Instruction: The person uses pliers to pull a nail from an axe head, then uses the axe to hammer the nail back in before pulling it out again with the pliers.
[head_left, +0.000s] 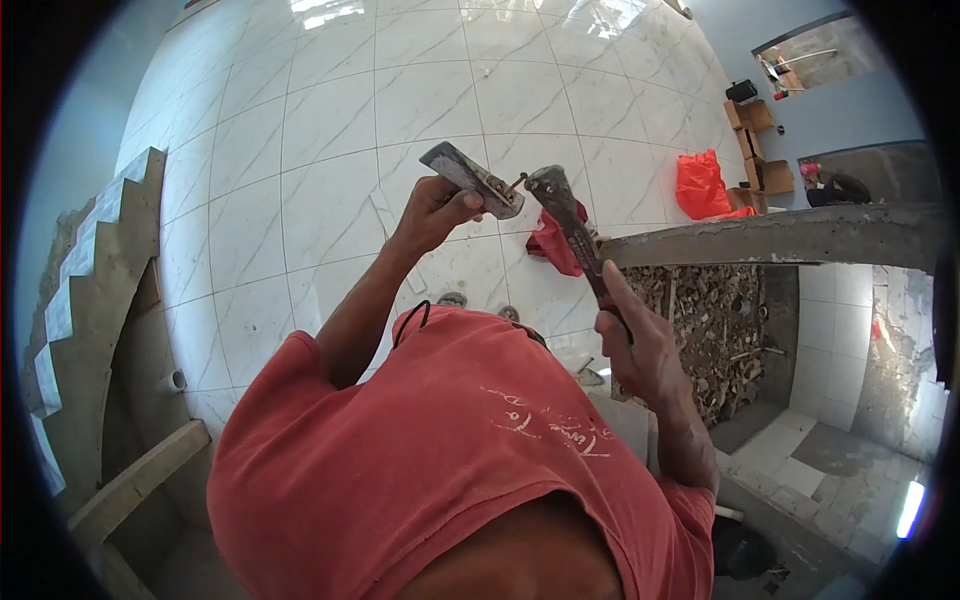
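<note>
Red shirt (450,460) fills the foreground, bearing faint cursive writing too blurred to read. Left hand (435,210) is closed around a flat grey trowel-like tool (470,178), raised above the white tiled floor (330,120). Right hand (635,345) grips a hammer (568,225) by its handle, head touching the tool's end, beside a concrete ledge (780,235).

The red shirt (450,450) swallows the view here, hiding the floor beneath it, and the bottom edge cuts it off. Beside the shirt, the right hand (640,350) covers the hammer (570,225) handle's end. Above the shirt, whatever small piece sits between hammer and trowel (470,178) is too tiny to name.
</note>
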